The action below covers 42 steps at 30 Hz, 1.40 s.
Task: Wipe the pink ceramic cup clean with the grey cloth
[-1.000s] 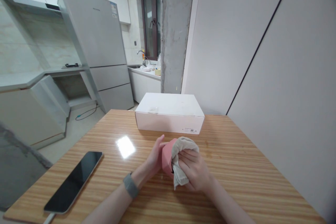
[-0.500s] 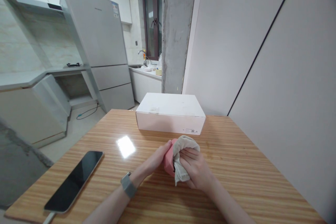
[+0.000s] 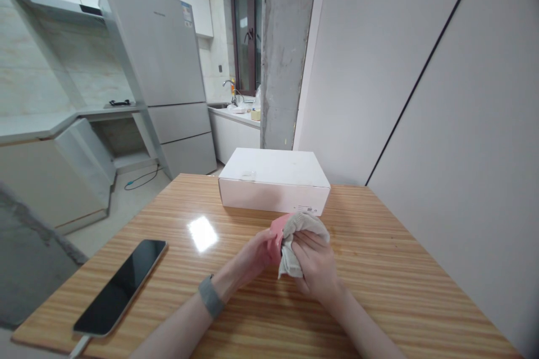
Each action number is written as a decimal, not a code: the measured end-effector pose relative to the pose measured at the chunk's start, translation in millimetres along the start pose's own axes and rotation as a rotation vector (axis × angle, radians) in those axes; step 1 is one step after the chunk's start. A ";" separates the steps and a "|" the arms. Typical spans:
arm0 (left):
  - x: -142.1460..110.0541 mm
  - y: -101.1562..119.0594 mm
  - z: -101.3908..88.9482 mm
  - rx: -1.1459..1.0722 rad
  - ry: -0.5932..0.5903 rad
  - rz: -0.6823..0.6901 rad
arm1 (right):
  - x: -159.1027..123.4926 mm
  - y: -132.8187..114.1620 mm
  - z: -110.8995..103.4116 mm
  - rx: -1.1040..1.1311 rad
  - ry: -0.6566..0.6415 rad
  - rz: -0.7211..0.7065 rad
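My left hand [image 3: 252, 255] grips a small pink object [image 3: 278, 233] above the wooden table [image 3: 379, 269]. My right hand [image 3: 315, 263] presses a beige cloth [image 3: 301, 230] against the pink object, fingers closed round the cloth. Most of the pink object is hidden by the cloth and my fingers. A grey watch band [image 3: 210, 296] sits on my left wrist. Both hands are just in front of a white cardboard box [image 3: 273, 179].
A black phone [image 3: 120, 286] lies face up near the table's left edge with a cable at its near end. A grey fridge [image 3: 160, 67], kitchen counters, a sink with tap [image 3: 229, 90] and a concrete pillar [image 3: 286, 50] stand beyond. A white wall runs along the right.
Both hands have lifted slightly and moved a little toward the white box. The pink object has turned in my left hand, and the cloth has shifted over its top.
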State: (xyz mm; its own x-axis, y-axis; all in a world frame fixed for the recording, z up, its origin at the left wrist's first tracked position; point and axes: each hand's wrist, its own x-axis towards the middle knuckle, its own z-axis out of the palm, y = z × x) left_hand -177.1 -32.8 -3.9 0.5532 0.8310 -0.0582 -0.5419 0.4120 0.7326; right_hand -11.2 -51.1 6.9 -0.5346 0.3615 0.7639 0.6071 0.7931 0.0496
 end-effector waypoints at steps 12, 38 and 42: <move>1.0 13.7 -0.4 0.234 0.096 -0.045 | -0.1 -7.8 7.6 0.185 -0.075 -0.147; -2.1 18.6 2.0 0.327 0.083 0.063 | 2.8 -13.5 9.2 0.149 -0.097 -0.168; -1.0 11.9 2.8 0.336 0.159 0.116 | 1.6 -5.3 9.8 0.105 -0.125 -0.136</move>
State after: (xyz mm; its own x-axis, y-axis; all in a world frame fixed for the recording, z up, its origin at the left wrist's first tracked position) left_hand -182.3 -29.7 6.7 0.3809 0.9234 -0.0467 -0.3435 0.1883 0.9201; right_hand -21.1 -50.0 1.6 -0.6803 0.3000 0.6687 0.4629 0.8833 0.0747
